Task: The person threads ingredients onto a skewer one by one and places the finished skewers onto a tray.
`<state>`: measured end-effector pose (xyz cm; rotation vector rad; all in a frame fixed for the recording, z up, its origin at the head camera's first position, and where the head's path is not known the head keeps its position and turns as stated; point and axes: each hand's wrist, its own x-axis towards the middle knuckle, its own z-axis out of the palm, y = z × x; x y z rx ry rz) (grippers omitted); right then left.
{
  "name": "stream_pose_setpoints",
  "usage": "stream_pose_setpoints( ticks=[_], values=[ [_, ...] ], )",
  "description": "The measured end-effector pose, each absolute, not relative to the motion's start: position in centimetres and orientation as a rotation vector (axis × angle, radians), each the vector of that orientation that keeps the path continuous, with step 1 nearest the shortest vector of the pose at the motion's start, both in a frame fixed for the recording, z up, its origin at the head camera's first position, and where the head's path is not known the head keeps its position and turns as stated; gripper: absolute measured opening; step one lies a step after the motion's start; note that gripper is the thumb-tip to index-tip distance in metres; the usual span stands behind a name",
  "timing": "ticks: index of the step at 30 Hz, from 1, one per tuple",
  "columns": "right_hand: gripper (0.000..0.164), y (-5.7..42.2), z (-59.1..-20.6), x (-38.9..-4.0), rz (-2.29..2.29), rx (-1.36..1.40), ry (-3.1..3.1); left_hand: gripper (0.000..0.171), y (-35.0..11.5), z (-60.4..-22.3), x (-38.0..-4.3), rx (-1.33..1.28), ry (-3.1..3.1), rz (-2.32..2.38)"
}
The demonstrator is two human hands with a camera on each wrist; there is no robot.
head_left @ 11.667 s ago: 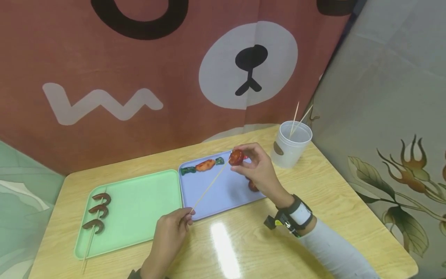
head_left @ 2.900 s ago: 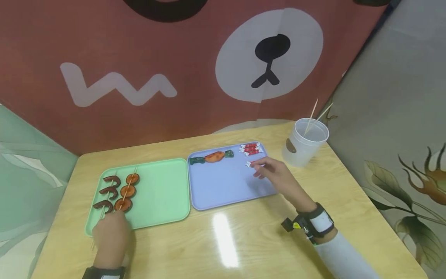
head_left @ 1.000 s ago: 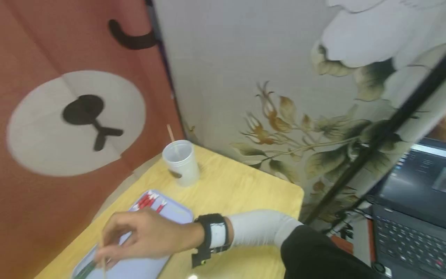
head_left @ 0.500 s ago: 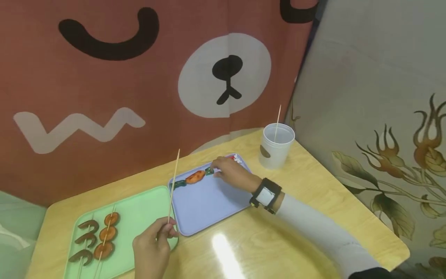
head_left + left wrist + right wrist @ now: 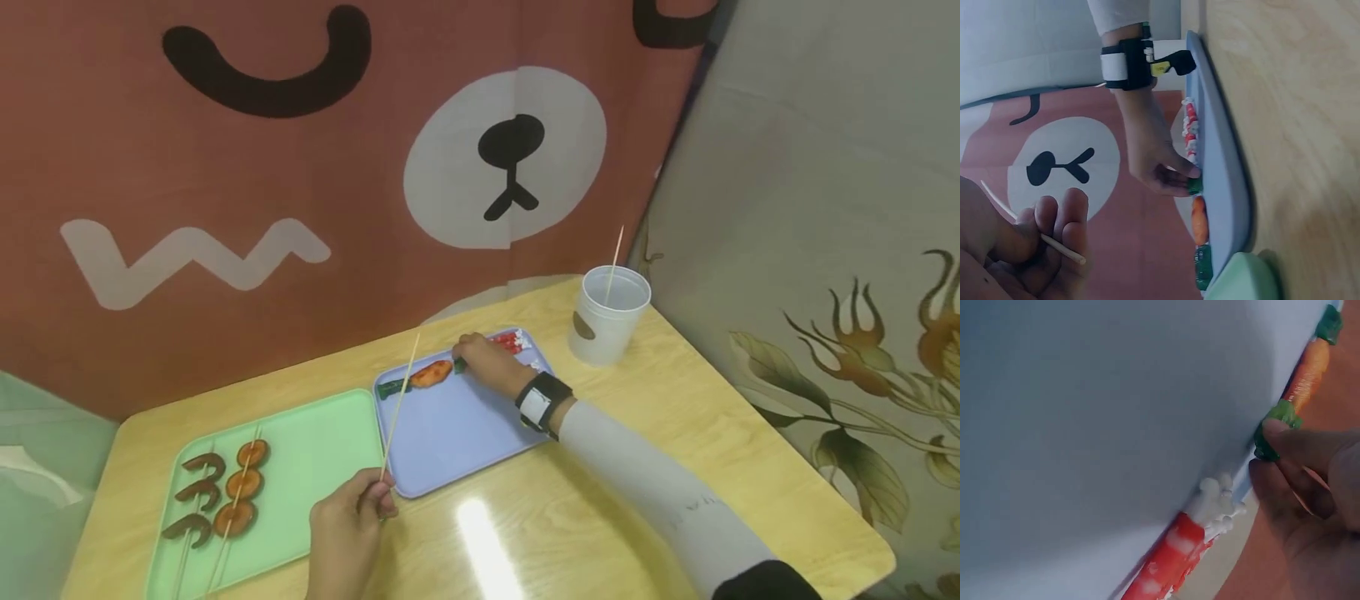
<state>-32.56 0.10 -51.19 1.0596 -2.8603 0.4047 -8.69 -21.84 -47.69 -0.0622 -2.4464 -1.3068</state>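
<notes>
My left hand (image 5: 347, 525) pinches a bare wooden skewer (image 5: 400, 408) near its lower end, its tip pointing up. Over the far side of the blue tray (image 5: 457, 450), my right hand (image 5: 489, 364) pinches a dark green food piece (image 5: 1282, 411) between thumb and fingers. Right beside that piece, on the tray, lies an orange piece (image 5: 432, 374), with another green piece (image 5: 392, 388) past it. Several red rolls with white knobbly ends (image 5: 512, 340) sit at the tray's far right corner, partly behind my right hand.
On the green tray (image 5: 322, 442) at left lie a skewer of round brown slices (image 5: 243, 483) and one of dark curled pieces (image 5: 198, 496). A whitish cup (image 5: 606, 329) with one skewer (image 5: 615, 262) stands back right. Fabric walls rise behind and to the right.
The round slices, threaded earlier, now lie skewered on the green tray. One skewer has left the cup and is in my left hand. My right hand has moved to the green piece.
</notes>
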Motion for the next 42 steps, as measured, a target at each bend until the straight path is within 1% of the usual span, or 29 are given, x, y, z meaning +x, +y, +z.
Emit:
stream_pose_setpoints(
  ticks=[3,6,10,12,14,18,22,28,36,42],
  values=[
    [0.02,0.9,-50.7,-32.1,0.648,0.972,-2.86,0.014,-21.8,-47.8,-9.0,-0.072,-2.496,-1.296],
    [0.025,1.7,-49.0,-31.2,1.033,0.863,-2.808,0.012,-21.9,-48.1,-9.3,-0.074,-2.567,-1.255],
    [0.031,2.6,-45.3,-29.0,1.639,0.793,-2.599,0.011,-22.3,-48.5,-9.5,-0.047,-2.633,-1.138],
    [0.033,3.1,-43.3,-27.7,1.828,0.803,-2.488,0.011,-22.6,-48.7,-9.5,-0.044,-2.637,-1.074],
    [0.034,3.5,-41.4,-26.5,1.916,0.845,-2.416,0.012,-22.8,-48.9,-9.5,-0.061,-2.628,-1.037],
    [0.037,3.8,-38.6,-24.5,1.944,0.966,-2.363,0.012,-23.0,-49.1,-9.7,-0.109,-2.585,-1.004],
    [0.038,3.5,-37.4,-23.5,1.926,1.049,-2.385,0.015,-22.9,-49.4,-9.8,-0.122,-2.54,-0.975],
    [0.038,2.9,-37.5,-23.3,1.874,1.1,-2.424,0.018,-22.7,-49.7,-9.5,-0.118,-2.492,-0.966],
    [0.035,2.5,-37.7,-23.4,1.842,1.258,-2.423,0.022,-22.8,-49.8,-9.4,-0.089,-2.477,-0.968],
    [0.034,2.3,-37.5,-23.6,1.852,1.295,-2.434,0.023,-22.9,-49.9,-9.2,-0.068,-2.465,-0.96]
  ],
)
